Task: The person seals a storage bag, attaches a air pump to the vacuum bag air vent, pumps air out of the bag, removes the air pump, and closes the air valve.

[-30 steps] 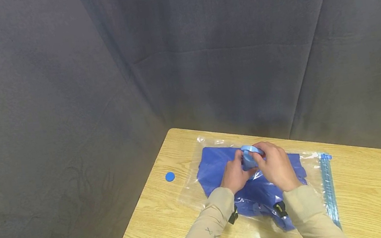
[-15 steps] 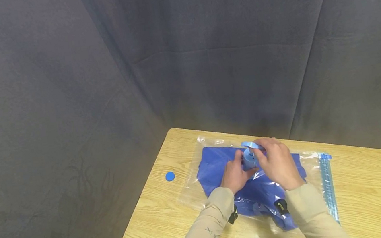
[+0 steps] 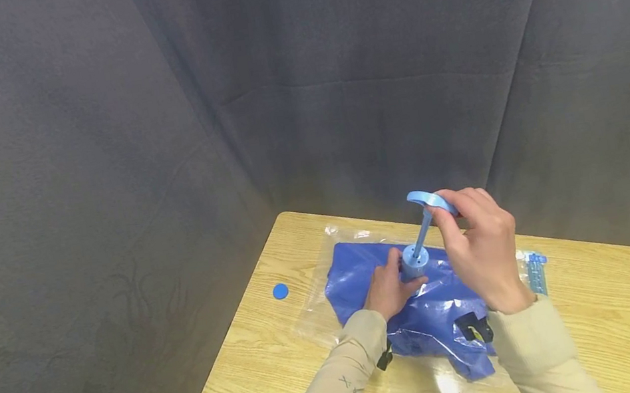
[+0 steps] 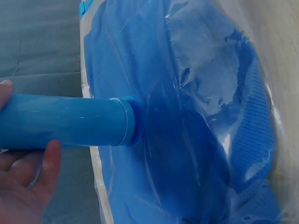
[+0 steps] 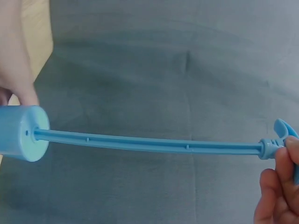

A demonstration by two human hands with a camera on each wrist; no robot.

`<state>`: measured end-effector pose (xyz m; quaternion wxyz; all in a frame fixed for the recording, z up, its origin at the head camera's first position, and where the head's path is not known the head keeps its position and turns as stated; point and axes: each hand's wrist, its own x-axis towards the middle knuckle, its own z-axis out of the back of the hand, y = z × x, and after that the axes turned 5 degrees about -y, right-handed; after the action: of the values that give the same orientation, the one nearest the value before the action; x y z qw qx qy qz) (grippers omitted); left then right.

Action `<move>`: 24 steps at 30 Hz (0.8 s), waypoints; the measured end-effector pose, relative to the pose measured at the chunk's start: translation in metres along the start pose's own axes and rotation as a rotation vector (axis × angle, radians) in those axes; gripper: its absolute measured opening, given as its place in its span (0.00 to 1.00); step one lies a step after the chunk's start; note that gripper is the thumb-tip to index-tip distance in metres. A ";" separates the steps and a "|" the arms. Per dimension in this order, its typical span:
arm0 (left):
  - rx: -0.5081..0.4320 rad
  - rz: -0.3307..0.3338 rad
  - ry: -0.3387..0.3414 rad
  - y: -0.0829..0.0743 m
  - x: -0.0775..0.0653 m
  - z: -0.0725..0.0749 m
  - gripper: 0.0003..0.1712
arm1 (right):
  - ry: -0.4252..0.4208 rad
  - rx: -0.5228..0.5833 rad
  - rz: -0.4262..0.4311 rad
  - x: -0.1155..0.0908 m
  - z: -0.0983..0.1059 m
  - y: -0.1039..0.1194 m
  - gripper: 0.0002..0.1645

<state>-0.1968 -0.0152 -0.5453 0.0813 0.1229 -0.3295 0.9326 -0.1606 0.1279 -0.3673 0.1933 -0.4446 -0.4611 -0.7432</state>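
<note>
A light blue hand pump (image 4: 65, 121) stands on a clear vacuum storage bag (image 3: 319, 310) with folded blue ribbed cloth (image 3: 356, 271) inside. Its lower end meets the bag at a round fitting, as the left wrist view shows. My left hand (image 3: 390, 288) grips the pump's barrel, fingers and thumb curled round it. Above it, my right hand (image 3: 481, 240) holds the pump's handle (image 3: 429, 199) between thumb and fingers. The long thin rod (image 5: 149, 142) is drawn far out of the barrel, leaning toward the right hand.
A round blue cap (image 3: 281, 291) lies on the wooden table (image 3: 241, 361) left of the bag. The bag's zip edge with a blue slider (image 3: 535, 257) is at its right end, partly behind the right arm. Grey curtains (image 3: 364, 116) hang behind the table.
My right hand has risen up and to the right with the handle, pulling the rod from the barrel. The left hand keeps its grip in place.
</note>
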 end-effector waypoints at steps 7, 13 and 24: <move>0.008 -0.004 -0.002 0.002 -0.001 0.000 0.27 | -0.018 0.019 -0.013 0.001 0.000 0.004 0.07; 0.004 0.002 0.002 0.000 0.000 0.001 0.27 | -0.001 0.017 -0.044 0.000 0.001 0.003 0.08; -0.001 0.002 0.008 -0.001 0.000 0.002 0.26 | 0.016 0.008 -0.076 -0.001 0.000 0.003 0.09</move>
<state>-0.1964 -0.0158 -0.5437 0.0817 0.1188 -0.3295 0.9331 -0.1583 0.1260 -0.3667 0.1704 -0.4201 -0.4790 -0.7517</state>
